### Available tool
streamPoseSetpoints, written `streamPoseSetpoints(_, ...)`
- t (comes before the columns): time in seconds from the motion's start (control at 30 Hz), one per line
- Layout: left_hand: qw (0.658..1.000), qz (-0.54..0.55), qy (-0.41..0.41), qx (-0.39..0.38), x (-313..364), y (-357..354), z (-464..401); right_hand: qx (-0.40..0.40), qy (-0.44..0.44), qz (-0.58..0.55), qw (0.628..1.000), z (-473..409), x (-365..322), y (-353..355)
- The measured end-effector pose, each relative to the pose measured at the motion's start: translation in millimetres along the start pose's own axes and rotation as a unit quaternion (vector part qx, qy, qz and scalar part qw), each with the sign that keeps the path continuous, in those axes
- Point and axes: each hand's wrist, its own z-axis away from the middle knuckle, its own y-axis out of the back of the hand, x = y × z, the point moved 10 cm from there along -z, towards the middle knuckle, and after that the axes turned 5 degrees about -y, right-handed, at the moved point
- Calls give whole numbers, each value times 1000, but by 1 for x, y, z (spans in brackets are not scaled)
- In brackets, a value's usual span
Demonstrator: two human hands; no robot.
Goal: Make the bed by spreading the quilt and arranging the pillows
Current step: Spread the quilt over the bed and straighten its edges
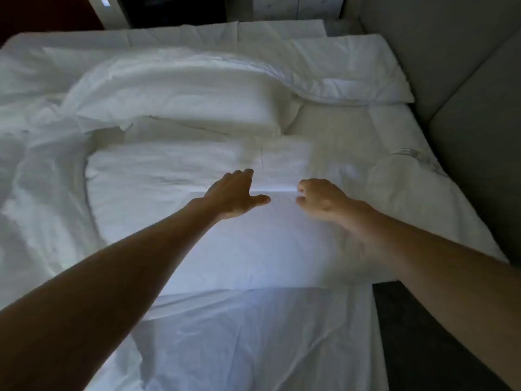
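Note:
A white pillow [248, 249] lies on the near part of the bed, and both my arms reach over it. My left hand [234, 193] is at its far edge with fingers straight and thumb spread. My right hand [321, 197] sits at the same edge with its fingers curled; whether it pinches the fabric is blurred. A second white pillow [174, 167] lies just beyond, and a third [180, 108] behind it. The white quilt [324, 71] is bunched in folds across the far half of the bed.
The white sheet [253, 342] covers the near mattress. A grey padded headboard [462, 80] runs along the right side. Dark floor [423, 334] shows at the lower right. A dark cabinet [174, 9] stands beyond the far end.

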Motion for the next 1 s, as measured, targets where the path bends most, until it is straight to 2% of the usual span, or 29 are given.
streamPoseSetpoints(0.17, 997, -59, 5, 46, -20, 11, -70, 4, 11, 12, 1000, -38, 1, -4)
streamPoseSetpoints(0.3, 993, -101, 50, 38, -51, 12, -116, 24, 33, 16, 999, -60, -1, -12)
streamPoseSetpoints(0.43, 988, -137, 67, 37, -60, -5, -124, 49, 44, 20, 998, -69, 2, -21)
streamPoseSetpoints(0.57, 974, -206, -46, 77, -31, -13, -91, 118, 35, 14, 992, -60, 8, -20)
streamPoseSetpoints(0.7, 975, -185, -124, -12, -13, -41, -24, 167, 77, 118, 976, -36, 2, -13)
streamPoseSetpoints(0.8, 968, -167, -176, -68, 4, -81, 38, 95, 144, 253, 952, -12, -9, -32)
streamPoseSetpoints(0.87, 967, -140, -180, -112, 9, -118, 85, 79, 214, 303, 925, 19, -13, -59)
streamPoseSetpoints(0.93, 966, -99, -181, -153, 15, -153, 135, 117, 265, 276, 916, 63, -4, -91)
streamPoseSetpoints(1.0, 964, -56, -181, -188, 30, -183, 180, 108, 259, 211, 936, 115, 27, -141)
